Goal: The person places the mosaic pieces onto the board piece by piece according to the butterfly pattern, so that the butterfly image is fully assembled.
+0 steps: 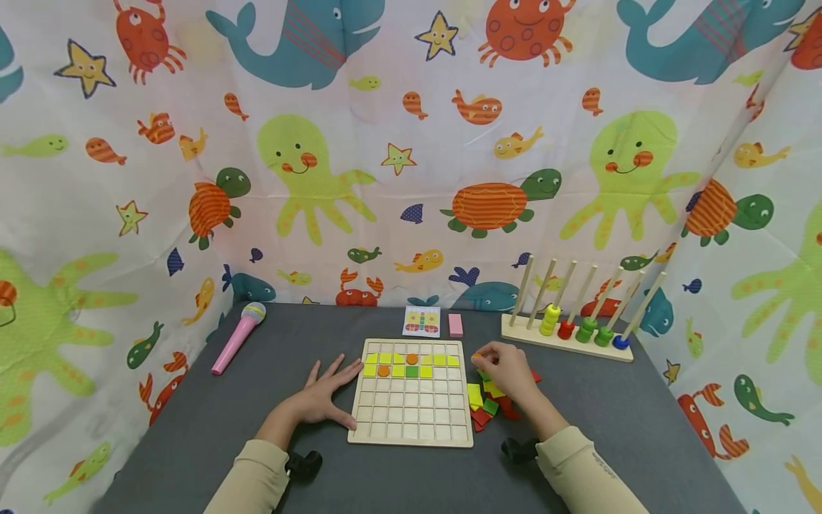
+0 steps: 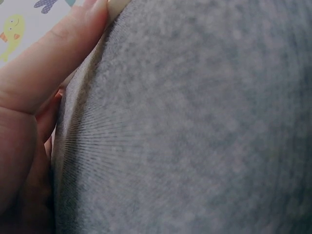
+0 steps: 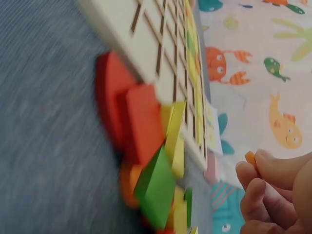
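Observation:
A pale wooden grid board (image 1: 411, 437) lies on the table. Its top two rows hold yellow tiles (image 1: 426, 372), a green tile (image 1: 412, 371) and two orange discs (image 1: 383, 371). Spread fingers of my left hand (image 1: 315, 400) rest along the board's left edge, with the thumb near the lower corner. Just off the board's right side, my right hand (image 1: 507, 368) pinches a small orange piece (image 3: 250, 157) between thumb and fingertip. Beneath that hand is a loose pile of red pieces (image 3: 144, 122), yellow pieces (image 1: 474, 395) and green pieces (image 3: 156, 187), partly hidden by it.
Behind the board lie a patterned picture card (image 1: 422, 321) and a pink block (image 1: 455, 325). A pink toy microphone (image 1: 237, 339) is at the back left. At the back right stands a wooden peg rack (image 1: 565, 339) with coloured beads. A sea-animal curtain (image 1: 385, 257) borders the dark table (image 1: 411, 485).

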Demonstrator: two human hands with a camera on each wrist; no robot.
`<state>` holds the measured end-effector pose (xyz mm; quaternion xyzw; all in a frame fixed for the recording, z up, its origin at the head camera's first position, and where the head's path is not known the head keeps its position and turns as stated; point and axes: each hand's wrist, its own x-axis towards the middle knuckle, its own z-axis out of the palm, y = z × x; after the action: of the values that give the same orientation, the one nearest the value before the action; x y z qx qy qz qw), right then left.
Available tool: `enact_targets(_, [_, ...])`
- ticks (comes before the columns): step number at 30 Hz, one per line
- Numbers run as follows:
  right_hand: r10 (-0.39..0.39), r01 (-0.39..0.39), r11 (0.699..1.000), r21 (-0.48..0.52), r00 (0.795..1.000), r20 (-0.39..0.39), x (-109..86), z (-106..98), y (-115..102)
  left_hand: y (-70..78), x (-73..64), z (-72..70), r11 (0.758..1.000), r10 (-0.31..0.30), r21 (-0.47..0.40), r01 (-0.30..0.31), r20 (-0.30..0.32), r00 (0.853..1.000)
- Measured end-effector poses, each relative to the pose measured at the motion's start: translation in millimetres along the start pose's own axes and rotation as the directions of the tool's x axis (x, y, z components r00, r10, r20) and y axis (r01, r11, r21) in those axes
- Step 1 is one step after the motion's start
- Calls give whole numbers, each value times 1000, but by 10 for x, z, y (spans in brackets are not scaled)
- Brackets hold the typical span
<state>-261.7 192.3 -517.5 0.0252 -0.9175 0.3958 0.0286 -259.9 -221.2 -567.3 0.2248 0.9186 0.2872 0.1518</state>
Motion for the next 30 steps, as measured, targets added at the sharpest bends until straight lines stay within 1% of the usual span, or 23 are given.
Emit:
enact_targets(5, [-22, 20, 999, 48, 999, 48, 65, 144, -162, 6, 5, -8, 1000, -3, -4, 3, -5, 1000])
enact_targets(8, [-37, 32, 997, 67, 996, 76, 107, 244, -232, -4, 14, -10, 1000, -8, 3, 8, 4, 1000])
enact_targets(14, [-20, 12, 997, 83, 995, 95, 194, 450, -248, -7, 21, -15, 1000, -19, 17, 19, 13, 1000])
enact_targets(17, [-8, 4, 999, 41, 995, 100, 223, 529, -229, -4, 23, -16, 1000, -18, 14, 18, 18, 1000])
enact_targets(19, [0, 0, 1000, -5, 994, 110, 233, 566, -221, 0, 23, -17, 1000, -17, 7, 17, 17, 1000])
enact_targets(23, [2, 7, 998, -69, 992, 130, 231, 601, -230, 7, 25, -21, 1000, -14, 5, 14, 13, 1000])
enact_targets(30, [-20, 34, 996, -87, 987, 161, 234, 637, -232, 3, 24, -14, 1000, -17, -3, 17, 11, 1000])
